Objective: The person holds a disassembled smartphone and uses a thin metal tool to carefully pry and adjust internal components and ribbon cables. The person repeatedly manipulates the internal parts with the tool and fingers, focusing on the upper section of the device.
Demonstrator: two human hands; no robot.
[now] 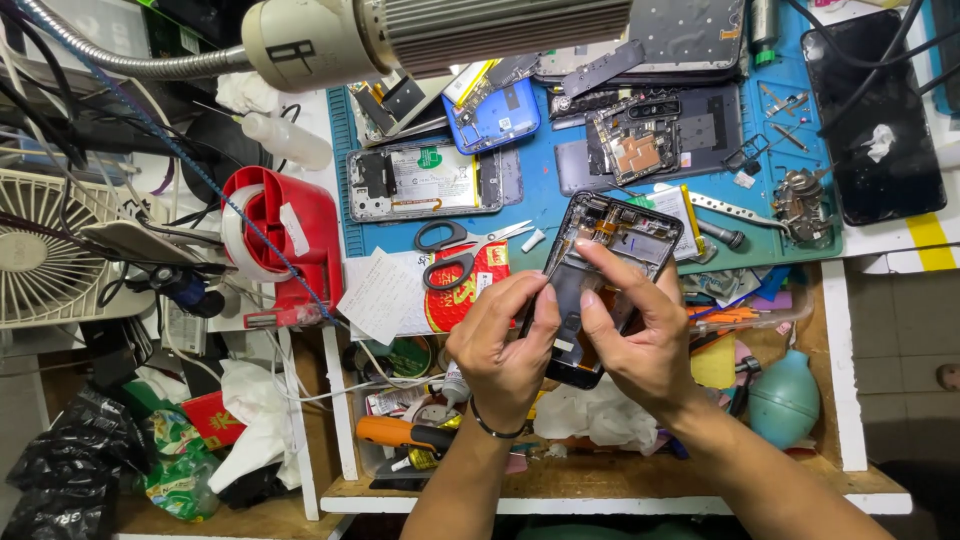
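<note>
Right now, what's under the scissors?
The scissors lie across a blue mat edge, white paper and a red-and-yellow packet. Their handles cover part of the packet; whatever lies below the paper is hidden.

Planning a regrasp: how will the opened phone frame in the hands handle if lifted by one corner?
The opened phone frame looks thin and flat, so probably light and fairly stiff. Its exposed flex ribbons look fragile and could snag. The left hand and right hand both steady it, suggesting smooth edges may slip.
</note>
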